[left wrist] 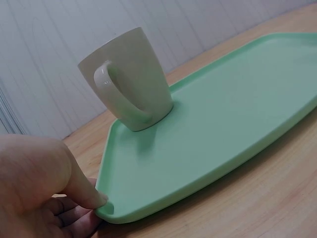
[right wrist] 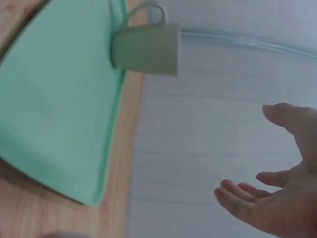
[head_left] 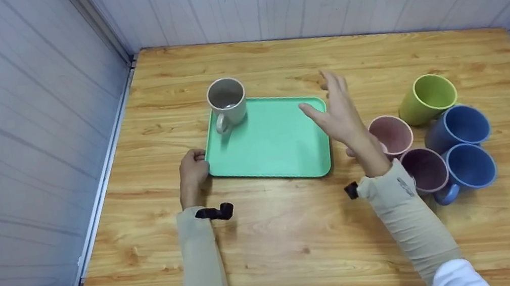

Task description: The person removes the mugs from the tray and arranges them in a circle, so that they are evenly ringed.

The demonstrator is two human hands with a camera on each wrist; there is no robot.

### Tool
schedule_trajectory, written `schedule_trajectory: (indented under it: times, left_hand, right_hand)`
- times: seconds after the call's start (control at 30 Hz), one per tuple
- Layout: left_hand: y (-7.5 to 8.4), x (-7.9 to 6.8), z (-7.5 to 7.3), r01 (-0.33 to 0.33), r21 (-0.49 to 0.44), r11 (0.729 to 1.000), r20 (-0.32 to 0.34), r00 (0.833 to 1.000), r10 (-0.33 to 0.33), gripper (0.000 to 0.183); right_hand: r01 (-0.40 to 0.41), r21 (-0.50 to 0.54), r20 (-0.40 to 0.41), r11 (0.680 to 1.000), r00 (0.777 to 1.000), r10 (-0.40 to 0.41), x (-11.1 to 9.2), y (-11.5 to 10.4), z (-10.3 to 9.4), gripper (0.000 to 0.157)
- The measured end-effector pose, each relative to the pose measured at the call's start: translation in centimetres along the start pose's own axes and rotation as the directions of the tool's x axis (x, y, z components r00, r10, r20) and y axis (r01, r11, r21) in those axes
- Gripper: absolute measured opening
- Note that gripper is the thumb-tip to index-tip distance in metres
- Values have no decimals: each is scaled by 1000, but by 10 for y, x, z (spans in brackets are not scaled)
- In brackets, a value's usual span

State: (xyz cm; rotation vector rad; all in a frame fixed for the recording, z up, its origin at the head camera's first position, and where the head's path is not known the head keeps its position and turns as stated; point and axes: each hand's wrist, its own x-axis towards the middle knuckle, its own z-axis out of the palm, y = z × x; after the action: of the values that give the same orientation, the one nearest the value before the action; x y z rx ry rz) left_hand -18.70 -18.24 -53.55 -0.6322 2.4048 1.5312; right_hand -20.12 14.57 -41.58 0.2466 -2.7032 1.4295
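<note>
A light green tray (head_left: 281, 144) lies on the wooden table, and a grey-beige mug (head_left: 236, 114) stands upright in its far left corner, handle toward the person. In the left wrist view, my left hand (left wrist: 37, 183) pinches the tray's near left corner, its thumb on the rim and its other fingers partly hidden. My right hand (head_left: 340, 116) is raised near the tray's right edge, with fingers spread and nothing held. The right wrist view also shows that hand (right wrist: 277, 183) apart from the tray and the mug.
To the right cluster several mugs: yellow-green (head_left: 413, 105), pink (head_left: 389, 134), mauve (head_left: 424, 170) and two blue, one (head_left: 466, 122) behind the other (head_left: 471, 165). The right forearm passes close to the pink and mauve ones. Pale panels (head_left: 233, 3) wall the table's back and sides.
</note>
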Motion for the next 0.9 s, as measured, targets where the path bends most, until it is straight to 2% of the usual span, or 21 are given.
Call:
schedule_trajectory:
  times: [0.23,0.57,0.9]
  left_hand:
    - [-1,3,2,21,-24,1000,-21,1000,-21,39]
    - [0,2,4,6,-39,999,-48,999,-8,39]
    - [-2,1,6,9,-37,999,-64,998,-11,38]
  right_hand:
    - [52,104,62,993,996,-58,29,3,37,84]
    - [5,180,128,984,991,-28,58,9,74,89]
    - [-40,201,196,979,981,0,70,19,104,93]
